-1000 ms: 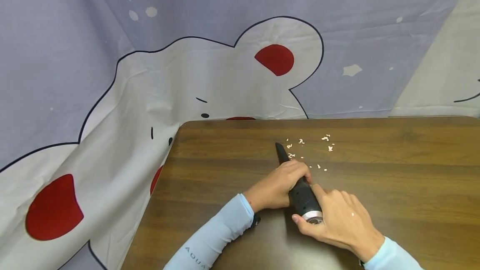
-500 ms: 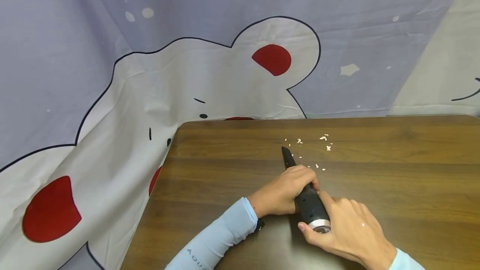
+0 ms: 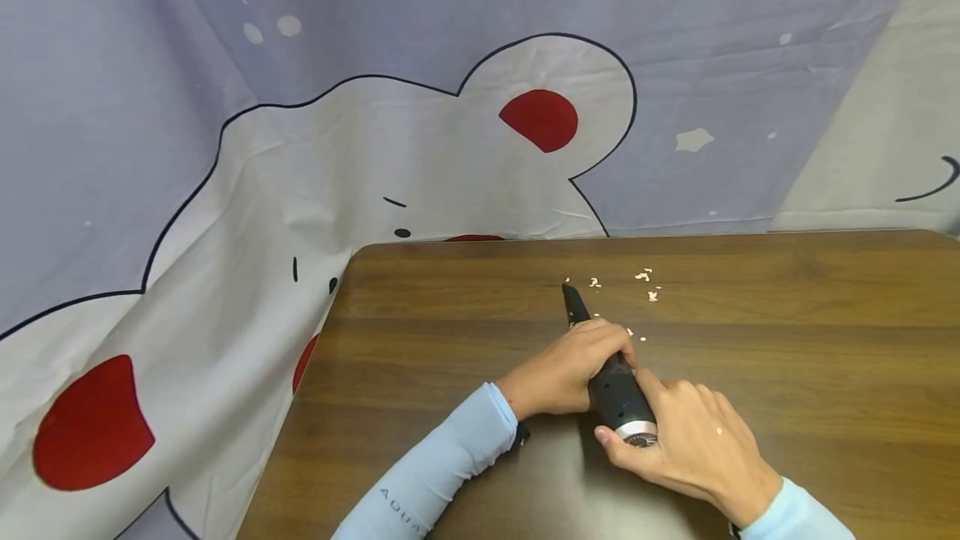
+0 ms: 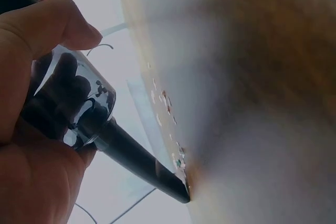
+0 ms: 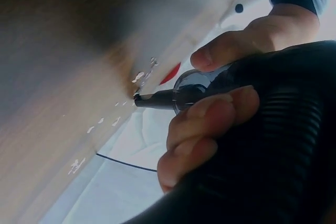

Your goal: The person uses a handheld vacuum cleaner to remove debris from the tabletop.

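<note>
A black handheld vacuum cleaner (image 3: 621,397) with a silver ring at its rear end slants over the table. My left hand (image 3: 570,367) grips its front part, around the clear dust cup (image 4: 105,90) in the left wrist view. Dark bits show inside that cup. My right hand (image 3: 693,440) holds the rear body, thumb near the silver end. The narrow black nozzle (image 3: 576,303) points away from me, its tip down at the tabletop. Small white paper scraps (image 3: 652,296) lie around and to the right of the tip; in the left wrist view, several scraps (image 4: 180,158) sit close beside it.
The brown wooden table (image 3: 810,357) has a rounded far-left corner. Behind it and at its left hangs a curtain (image 3: 390,140) with a cartoon print. One tiny white speck (image 3: 719,431) sits on the back of my right hand.
Both hands shifted the vacuum cleaner right and towards me, then pushed it forward again. Fewer scraps show beside the nozzle than one second ago. Both grips stayed the same.
</note>
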### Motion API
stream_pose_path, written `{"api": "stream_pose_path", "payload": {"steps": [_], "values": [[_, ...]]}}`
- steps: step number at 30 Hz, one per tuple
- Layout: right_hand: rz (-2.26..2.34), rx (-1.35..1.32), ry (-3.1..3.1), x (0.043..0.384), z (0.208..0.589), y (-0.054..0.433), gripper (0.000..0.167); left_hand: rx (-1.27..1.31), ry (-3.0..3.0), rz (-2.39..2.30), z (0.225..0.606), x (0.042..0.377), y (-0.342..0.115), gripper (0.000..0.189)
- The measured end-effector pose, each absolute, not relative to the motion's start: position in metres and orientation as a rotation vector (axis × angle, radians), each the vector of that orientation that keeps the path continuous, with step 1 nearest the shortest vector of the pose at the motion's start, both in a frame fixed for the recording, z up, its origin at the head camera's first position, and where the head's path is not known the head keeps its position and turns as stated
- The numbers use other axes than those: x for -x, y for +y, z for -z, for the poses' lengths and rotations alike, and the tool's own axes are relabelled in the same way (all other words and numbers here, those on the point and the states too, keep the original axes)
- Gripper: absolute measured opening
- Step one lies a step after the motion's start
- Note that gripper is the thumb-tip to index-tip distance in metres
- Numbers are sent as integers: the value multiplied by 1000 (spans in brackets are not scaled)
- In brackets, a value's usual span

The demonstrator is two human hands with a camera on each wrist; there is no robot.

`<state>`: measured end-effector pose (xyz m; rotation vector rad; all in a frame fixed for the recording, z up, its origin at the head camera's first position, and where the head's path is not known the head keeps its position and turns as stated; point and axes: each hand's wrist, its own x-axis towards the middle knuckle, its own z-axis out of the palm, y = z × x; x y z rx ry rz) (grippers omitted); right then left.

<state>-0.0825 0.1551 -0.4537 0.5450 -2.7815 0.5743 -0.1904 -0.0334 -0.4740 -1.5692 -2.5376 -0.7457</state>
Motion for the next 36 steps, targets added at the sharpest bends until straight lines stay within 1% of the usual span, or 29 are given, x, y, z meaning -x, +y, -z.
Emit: {"api": "stream_pose_path", "payload": {"steps": [12,36], "values": [[-583,-518,-2807,87,454,157,57,1581,-2541,789,473,195,-30,47],[-571,-397,-2846,74,453,169,59,1686,-2515,770,474,195,-10,48]]}}
